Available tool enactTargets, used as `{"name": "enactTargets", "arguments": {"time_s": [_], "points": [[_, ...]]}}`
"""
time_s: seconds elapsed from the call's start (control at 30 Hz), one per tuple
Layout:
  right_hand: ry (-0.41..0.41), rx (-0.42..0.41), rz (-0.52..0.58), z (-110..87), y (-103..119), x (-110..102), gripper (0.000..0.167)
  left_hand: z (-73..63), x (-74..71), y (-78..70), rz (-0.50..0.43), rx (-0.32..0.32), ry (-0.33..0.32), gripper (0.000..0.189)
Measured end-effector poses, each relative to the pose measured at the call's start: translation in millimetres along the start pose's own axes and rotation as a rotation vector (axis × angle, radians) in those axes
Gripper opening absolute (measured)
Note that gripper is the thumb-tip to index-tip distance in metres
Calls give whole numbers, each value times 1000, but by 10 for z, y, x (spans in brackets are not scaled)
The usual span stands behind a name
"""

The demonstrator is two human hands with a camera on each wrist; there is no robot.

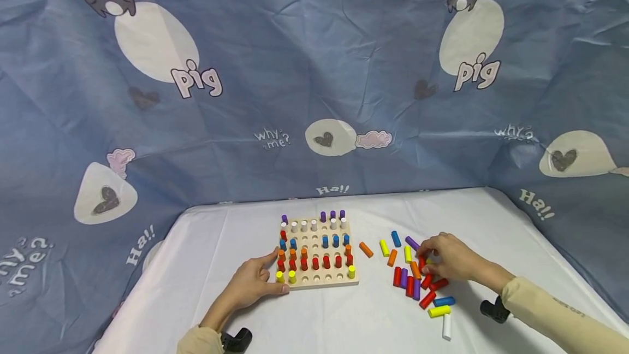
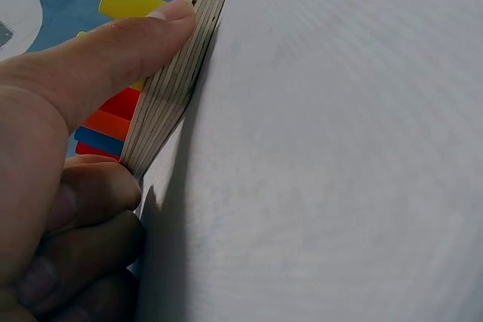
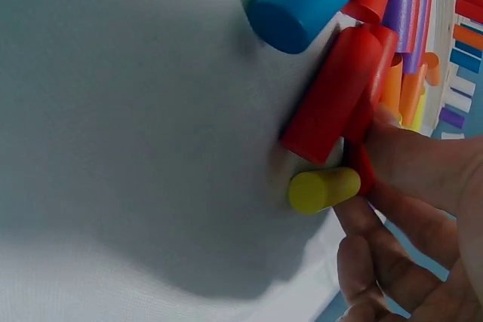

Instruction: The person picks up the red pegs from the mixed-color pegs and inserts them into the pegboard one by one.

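Note:
A wooden pegboard [image 1: 324, 284] lies on the white table, with rows of purple, white, blue, orange, red and yellow pegs standing in some of its holes. My left hand [image 1: 253, 284] grips its near left corner, the thumb [image 2: 124, 54] along the front edge and the index finger at the left side. Over the loose pegs to the right, my right hand [image 1: 449, 257] pinches a red peg [image 3: 361, 165] between thumb and fingers. A yellow peg [image 3: 324, 190] lies right beside those fingertips, and another red peg [image 3: 332, 96] is close to the thumb.
Loose pegs lie scattered right of the board, among them a blue peg [image 1: 396, 239], an orange peg [image 1: 366, 249] and a white peg [image 1: 446, 326] nearest the front. A blue patterned cloth [image 1: 275, 81] hangs behind the table [image 1: 221, 234].

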State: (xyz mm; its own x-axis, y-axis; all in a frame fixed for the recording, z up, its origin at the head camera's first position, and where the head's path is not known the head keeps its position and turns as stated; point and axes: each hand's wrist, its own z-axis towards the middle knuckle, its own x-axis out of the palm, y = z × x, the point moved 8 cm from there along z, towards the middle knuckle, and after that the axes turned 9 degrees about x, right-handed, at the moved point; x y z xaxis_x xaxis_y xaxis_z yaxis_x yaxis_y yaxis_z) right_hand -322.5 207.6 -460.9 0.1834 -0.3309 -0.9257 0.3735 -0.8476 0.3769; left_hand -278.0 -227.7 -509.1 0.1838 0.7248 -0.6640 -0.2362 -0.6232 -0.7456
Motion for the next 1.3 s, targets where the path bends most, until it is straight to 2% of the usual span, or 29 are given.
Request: {"name": "enactTargets", "arguments": {"time_s": [0.27,0.43,0.73,1.0,1.17,1.3], "points": [[-19,31,33,6,-10,-14,33,-10,3,1,-11,-3,-3,105],[-27,16,59,-7,4,-35,28,-12,6,4,-11,-4,1,105],[-67,-96,57,8,90,-213,18,-11,5,3,-5,-2,2,105],[-100,-19,70,153,230,-231,14,-23,6,43,-1,5,4,106],[-209,10,26,297,372,-253,13,-20,-8,42,8,-4,0,106],[-280,46,32,429,477,-257,11,-14,-6,30,0,-6,2,106]]}}
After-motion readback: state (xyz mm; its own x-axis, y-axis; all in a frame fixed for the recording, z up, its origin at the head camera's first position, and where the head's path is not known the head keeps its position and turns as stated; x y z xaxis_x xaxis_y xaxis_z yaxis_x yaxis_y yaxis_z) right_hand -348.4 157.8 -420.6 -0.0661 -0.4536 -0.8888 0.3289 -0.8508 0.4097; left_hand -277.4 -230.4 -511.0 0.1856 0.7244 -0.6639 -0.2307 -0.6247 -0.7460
